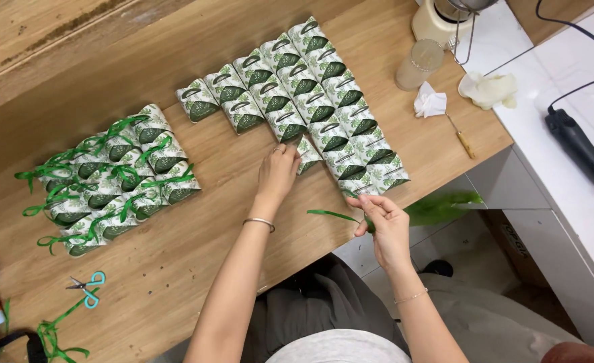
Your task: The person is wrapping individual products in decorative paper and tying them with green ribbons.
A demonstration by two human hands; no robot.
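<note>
My left hand (277, 172) rests on a small leaf-printed white and green box (307, 156) at the near edge of a large block of such boxes (303, 94) without ribbons. My right hand (384, 222) pinches a strip of green ribbon (330, 214) just past the table's front edge. A second group of the same boxes, each tied with green ribbon (112, 178), lies to the left on the wooden table (196, 235).
Teal-handled scissors (88, 286) and loose green ribbon scraps (55, 333) lie at the near left. A frosted cup (419, 64), crumpled tissue (430, 103), a small wooden-handled tool (463, 140) and an appliance base (438, 20) sit at the far right. More green ribbon (441, 207) hangs below the table edge.
</note>
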